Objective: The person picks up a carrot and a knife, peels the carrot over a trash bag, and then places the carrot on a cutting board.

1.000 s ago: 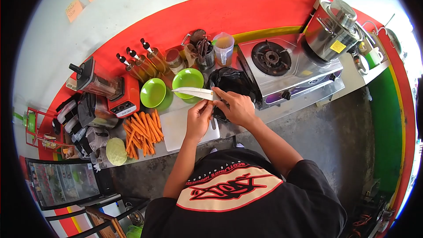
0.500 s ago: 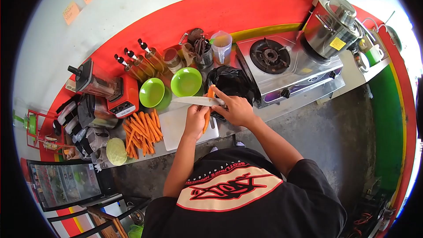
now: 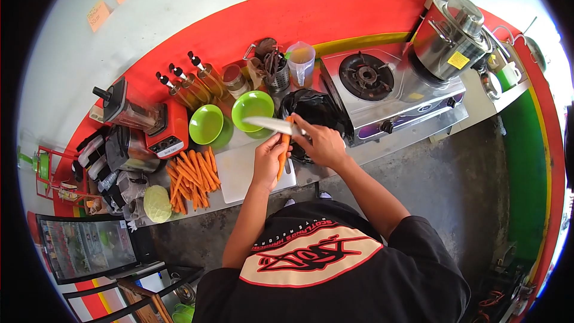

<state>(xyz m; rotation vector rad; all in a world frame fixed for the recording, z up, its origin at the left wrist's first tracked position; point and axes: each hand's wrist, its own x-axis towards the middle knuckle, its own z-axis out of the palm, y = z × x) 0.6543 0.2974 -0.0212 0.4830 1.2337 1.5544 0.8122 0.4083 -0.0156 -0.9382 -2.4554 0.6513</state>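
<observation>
My left hand (image 3: 267, 161) grips an orange carrot (image 3: 283, 152), held upright over the white cutting board (image 3: 239, 170). My right hand (image 3: 323, 143) holds a knife (image 3: 269, 124) by its handle, the white blade pointing left across the carrot's top end. A black plastic bag (image 3: 314, 110) lies open just behind both hands. A pile of carrots (image 3: 191, 179) lies left of the board.
Two green bowls (image 3: 207, 124) (image 3: 253, 106) stand behind the board. Oil bottles (image 3: 191, 84), a blender (image 3: 134, 110), a utensil holder (image 3: 275, 75) and a jug (image 3: 301, 63) line the red wall. A gas stove (image 3: 382, 90) and steel pot (image 3: 451, 36) sit right. A cabbage (image 3: 157, 204) rests at the counter's left edge.
The knife blade swept down along the carrot and is now back up at its top end. The carrot has become more visible in my left hand.
</observation>
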